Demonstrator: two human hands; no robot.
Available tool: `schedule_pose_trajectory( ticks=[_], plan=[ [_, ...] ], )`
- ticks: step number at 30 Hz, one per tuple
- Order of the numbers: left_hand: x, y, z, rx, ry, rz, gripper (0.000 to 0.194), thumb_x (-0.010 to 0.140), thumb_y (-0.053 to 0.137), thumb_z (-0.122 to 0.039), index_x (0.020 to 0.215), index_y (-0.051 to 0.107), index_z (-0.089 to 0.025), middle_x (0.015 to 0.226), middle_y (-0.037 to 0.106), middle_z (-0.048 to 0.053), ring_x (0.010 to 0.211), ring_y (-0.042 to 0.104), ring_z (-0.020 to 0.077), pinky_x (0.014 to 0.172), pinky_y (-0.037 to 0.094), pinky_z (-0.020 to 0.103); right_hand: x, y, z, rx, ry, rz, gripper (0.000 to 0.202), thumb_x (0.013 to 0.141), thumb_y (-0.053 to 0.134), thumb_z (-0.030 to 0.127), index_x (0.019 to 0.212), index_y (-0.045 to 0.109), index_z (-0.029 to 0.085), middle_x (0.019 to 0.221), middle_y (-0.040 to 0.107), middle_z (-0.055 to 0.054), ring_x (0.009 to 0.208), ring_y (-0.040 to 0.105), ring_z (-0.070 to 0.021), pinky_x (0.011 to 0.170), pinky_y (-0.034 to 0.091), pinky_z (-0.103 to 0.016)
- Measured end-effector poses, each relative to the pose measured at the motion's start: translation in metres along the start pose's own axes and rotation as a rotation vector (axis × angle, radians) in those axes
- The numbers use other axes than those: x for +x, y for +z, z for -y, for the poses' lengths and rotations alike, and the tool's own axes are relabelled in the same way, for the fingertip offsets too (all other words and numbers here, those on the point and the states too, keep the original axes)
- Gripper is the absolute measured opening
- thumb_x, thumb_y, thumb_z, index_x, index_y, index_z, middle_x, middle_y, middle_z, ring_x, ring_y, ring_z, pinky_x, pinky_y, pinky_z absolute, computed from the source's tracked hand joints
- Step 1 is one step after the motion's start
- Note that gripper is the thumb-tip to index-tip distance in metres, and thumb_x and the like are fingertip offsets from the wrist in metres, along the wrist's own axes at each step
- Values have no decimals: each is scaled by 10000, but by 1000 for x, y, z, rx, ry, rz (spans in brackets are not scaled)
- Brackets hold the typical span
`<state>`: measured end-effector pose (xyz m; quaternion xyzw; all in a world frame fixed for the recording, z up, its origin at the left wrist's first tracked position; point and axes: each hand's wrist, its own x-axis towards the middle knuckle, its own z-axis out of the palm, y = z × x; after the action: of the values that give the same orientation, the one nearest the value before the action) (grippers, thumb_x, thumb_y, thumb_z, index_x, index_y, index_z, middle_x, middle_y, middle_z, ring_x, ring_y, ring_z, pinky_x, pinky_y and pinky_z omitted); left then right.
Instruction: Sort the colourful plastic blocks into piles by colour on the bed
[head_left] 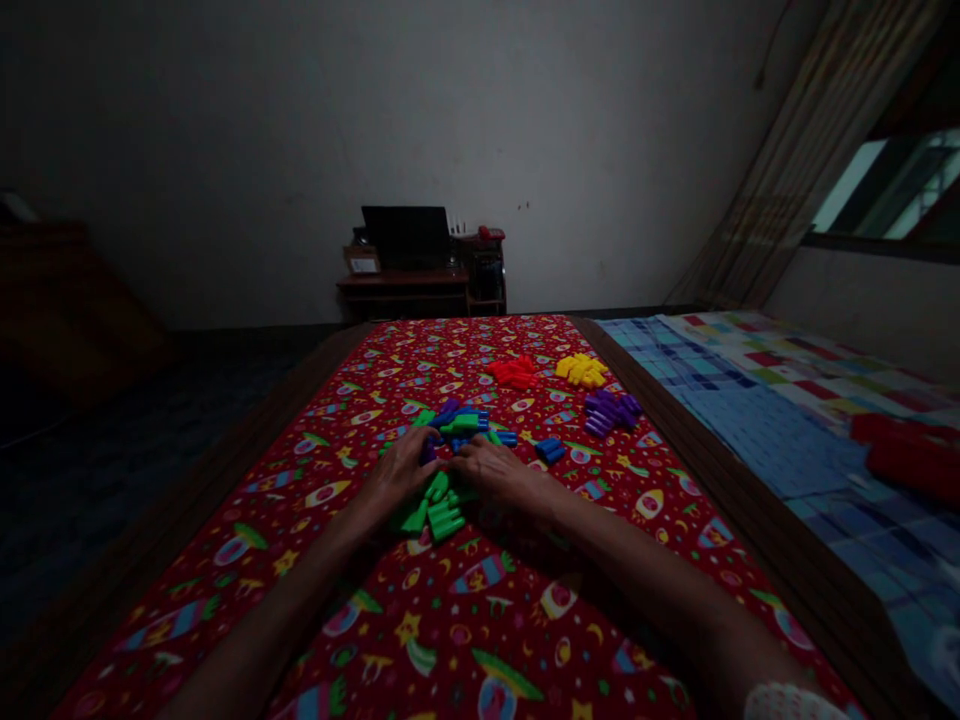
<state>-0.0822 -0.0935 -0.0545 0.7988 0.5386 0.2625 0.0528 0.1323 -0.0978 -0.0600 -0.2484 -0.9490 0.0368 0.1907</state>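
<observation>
A mixed pile of green, blue and purple plastic toy blocks (464, 424) lies on the red patterned cloth, with my two hands in it. My left hand (405, 468) curls at the pile's left side, thumb and fingers closed around a purple block (429, 451). Across from it, my right hand (496, 473) rests low over the blocks, its fingers stretched toward the left hand; nothing is visibly held in it. Green blocks (445, 518) lie just below the hands. One blue block (550, 451) sits apart, right of my right hand.
Farther out are separate heaps of red blocks (514, 372), yellow blocks (582, 370) and purple blocks (611, 411). The red cloth (480, 590) covers a long table-like surface with brown edges. A bed (757, 420) adjoins on the right. A desk with a monitor (406, 237) stands against the wall.
</observation>
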Motion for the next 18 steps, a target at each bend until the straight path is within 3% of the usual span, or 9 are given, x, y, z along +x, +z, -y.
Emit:
schedule_pose_trajectory(
  ticks=[4,8,13,18],
  plan=[
    [2,-11,-7,-85,-36,36,252,734,600,-381,909,660,-211,935,712,68,886,660,253,799,513,349,-2,-12,2,48,37,-49,221,873,562,171,1089,607,152,980,632,-104,939,545,-206,834,416,-326],
    [0,-20,-15,-133,-99,23,293,733,581,-428,892,703,-214,953,734,64,896,668,255,804,518,336,-19,-40,-8,127,108,-156,197,819,597,157,1010,641,152,919,654,-73,843,562,-182,758,419,-285],
    [-3,-25,-25,-214,-121,41,329,734,563,-450,903,725,-220,952,750,55,879,680,255,783,522,331,-81,-76,-53,-22,359,-356,180,821,564,177,984,641,161,937,667,-94,869,568,-212,786,426,-321],
    [-4,-24,-38,-417,-192,56,377,698,612,-497,902,731,-203,896,758,54,798,699,242,724,536,321,-143,-82,-93,-218,621,-442,214,814,556,234,969,662,132,951,684,-145,883,590,-264,791,453,-380]
  ],
)
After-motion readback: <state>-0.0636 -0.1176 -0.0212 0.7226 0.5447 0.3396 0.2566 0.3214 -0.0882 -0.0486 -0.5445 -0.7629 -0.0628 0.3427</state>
